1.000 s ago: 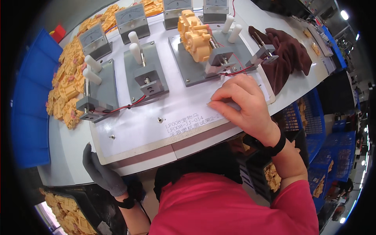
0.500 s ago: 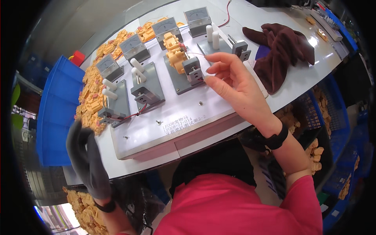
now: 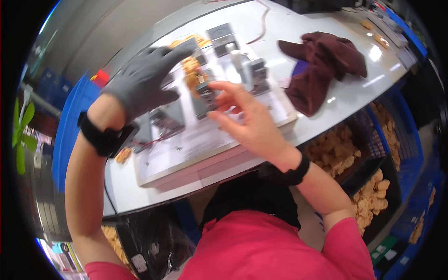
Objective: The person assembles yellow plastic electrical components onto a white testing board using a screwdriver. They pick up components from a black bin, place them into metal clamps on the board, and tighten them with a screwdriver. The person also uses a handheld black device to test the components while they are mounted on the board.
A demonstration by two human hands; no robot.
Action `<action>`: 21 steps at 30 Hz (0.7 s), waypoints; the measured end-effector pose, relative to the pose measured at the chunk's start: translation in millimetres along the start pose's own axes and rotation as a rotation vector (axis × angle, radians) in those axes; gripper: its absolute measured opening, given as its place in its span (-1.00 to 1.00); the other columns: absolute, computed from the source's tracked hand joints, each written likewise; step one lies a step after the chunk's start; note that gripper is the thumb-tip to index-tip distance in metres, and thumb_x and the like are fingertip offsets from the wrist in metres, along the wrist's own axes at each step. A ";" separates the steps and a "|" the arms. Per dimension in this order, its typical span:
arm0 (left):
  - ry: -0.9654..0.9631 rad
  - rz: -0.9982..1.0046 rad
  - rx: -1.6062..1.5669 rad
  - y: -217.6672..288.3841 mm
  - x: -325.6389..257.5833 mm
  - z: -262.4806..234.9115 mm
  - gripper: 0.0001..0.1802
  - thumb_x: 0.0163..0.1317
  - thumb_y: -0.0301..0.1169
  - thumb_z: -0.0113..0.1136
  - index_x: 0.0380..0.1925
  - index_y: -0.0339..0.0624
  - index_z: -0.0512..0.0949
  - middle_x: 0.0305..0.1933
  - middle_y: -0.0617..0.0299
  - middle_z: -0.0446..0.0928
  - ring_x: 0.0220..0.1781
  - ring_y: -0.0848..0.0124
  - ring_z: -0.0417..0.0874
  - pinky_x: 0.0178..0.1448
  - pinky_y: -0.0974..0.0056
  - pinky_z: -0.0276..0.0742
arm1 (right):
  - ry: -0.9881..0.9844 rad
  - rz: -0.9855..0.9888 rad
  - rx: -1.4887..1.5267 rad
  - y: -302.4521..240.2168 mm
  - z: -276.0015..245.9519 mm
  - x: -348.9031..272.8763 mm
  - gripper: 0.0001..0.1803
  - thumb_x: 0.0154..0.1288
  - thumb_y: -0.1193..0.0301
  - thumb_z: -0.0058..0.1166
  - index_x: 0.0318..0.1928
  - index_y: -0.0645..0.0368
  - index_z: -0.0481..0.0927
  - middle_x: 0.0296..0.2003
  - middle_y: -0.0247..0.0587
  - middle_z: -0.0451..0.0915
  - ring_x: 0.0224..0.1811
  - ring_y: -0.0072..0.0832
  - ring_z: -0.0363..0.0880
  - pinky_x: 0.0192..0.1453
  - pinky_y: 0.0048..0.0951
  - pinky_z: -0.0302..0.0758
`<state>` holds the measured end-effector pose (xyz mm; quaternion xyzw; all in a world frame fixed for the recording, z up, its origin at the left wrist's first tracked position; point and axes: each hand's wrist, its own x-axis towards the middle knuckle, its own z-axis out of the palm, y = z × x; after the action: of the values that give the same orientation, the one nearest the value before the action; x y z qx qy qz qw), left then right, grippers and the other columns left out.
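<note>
My left hand, in a grey glove, reaches over the white test board with its fingers spread and nothing in them. Just right of its fingertips, an orange-yellow plastic part sits on a fixture, partly blurred. My bare right hand is beside that fixture's grey block, thumb and forefinger apart around its right side; contact cannot be made out. To the right stands another fixture with white pegs. The left fixtures are partly covered by my left hand and forearm.
A dark brown cloth lies on the white table right of the board. A grey panel meter stands at the back. A blue bin is at the left; crates of yellowish parts sit below the table's right edge.
My left hand has risen from the table's left edge to over the board, near the orange-yellow part. My right hand stays by the same grey block. The whole view has shifted slightly.
</note>
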<state>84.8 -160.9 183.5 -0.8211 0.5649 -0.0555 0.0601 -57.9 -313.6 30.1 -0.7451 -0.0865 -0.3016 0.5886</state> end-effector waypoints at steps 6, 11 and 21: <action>-0.025 -0.028 -0.077 10.0 0.2 5.4 -0.17 -0.14 -0.54 0.39 0.28 -0.01 0.41 0.18 0.04 0.47 0.27 0.00 0.42 0.33 0.09 0.41 | 0.004 -0.074 0.074 4.3 5.9 2.7 -0.47 0.31 0.39 0.21 0.28 0.08 0.42 -0.10 -0.16 0.51 -0.09 -0.36 0.55 0.09 -0.34 0.51; -0.005 0.044 -0.093 11.5 17.7 13.2 -0.19 -0.18 -0.53 0.44 0.23 -0.02 0.47 0.16 0.06 0.50 0.28 0.00 0.44 0.34 0.07 0.41 | -0.020 -0.062 0.065 3.5 5.9 0.2 -0.45 0.29 0.40 0.20 0.29 0.07 0.40 -0.08 -0.14 0.52 -0.08 -0.33 0.57 0.12 -0.32 0.52; -0.073 0.160 -0.019 23.3 31.0 27.7 -0.36 -0.17 -0.39 0.50 0.05 -0.04 0.56 0.13 0.13 0.53 0.20 0.12 0.51 0.19 0.06 0.46 | -0.129 -0.002 0.111 -2.1 1.7 4.6 -0.46 0.31 0.38 0.16 0.29 0.10 0.39 0.06 -0.07 0.53 0.02 -0.30 0.62 0.19 -0.32 0.54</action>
<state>78.8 -197.1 153.1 -0.7752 0.6268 -0.0152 0.0770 -54.7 -312.4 34.1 -0.7289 -0.1415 -0.2485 0.6220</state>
